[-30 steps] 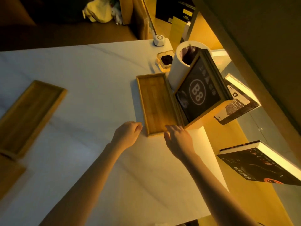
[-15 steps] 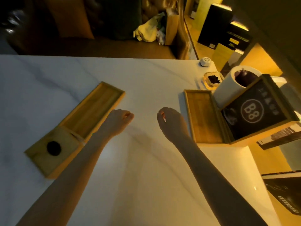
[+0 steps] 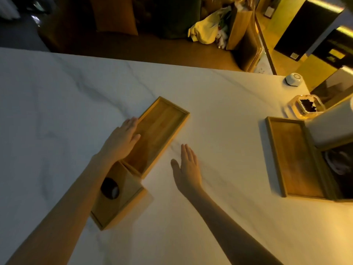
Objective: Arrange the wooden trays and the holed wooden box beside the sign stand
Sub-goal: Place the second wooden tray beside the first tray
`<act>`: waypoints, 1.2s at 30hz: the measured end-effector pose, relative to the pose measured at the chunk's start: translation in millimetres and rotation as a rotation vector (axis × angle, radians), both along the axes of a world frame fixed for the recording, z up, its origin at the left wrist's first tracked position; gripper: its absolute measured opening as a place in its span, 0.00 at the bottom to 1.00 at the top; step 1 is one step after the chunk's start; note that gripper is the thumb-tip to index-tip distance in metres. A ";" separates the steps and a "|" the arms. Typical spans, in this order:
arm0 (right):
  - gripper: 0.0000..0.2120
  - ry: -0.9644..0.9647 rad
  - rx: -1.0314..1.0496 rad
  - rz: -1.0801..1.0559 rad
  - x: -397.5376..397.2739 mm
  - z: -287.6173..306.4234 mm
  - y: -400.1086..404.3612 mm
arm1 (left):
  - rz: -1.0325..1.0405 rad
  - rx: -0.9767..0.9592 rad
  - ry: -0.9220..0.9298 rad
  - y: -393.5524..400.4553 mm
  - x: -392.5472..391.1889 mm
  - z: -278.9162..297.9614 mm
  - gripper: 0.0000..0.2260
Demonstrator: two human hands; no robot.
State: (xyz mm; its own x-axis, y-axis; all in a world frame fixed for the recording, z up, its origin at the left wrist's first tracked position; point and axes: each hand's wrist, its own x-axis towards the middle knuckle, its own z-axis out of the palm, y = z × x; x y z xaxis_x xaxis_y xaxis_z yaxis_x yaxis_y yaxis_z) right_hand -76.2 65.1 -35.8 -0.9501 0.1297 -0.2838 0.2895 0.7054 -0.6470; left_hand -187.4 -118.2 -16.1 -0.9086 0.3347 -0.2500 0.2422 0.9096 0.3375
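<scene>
While the left hand (image 3: 122, 139) is lying flat on the tray's (image 3: 158, 131) rim, the right hand (image 3: 188, 170) is hovering open just beside it; stiff light wood, likely best gripped by its long sides.

holed box (image 3: 117, 196) touching left tray (image 3: 156, 134)

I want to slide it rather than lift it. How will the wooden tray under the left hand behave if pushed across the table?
The wooden tray looks rigid, so it should move as one piece. Its flat base on the smooth marble-look table probably slides easily. Pushed from one side by the left hand, it may pivot and nudge the holed wooden box at its near end.
</scene>
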 end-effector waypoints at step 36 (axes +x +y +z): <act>0.17 0.074 -0.648 -0.256 -3.4 48.0 39.0 | 0.356 0.648 -0.380 24.8 15.2 49.5 0.16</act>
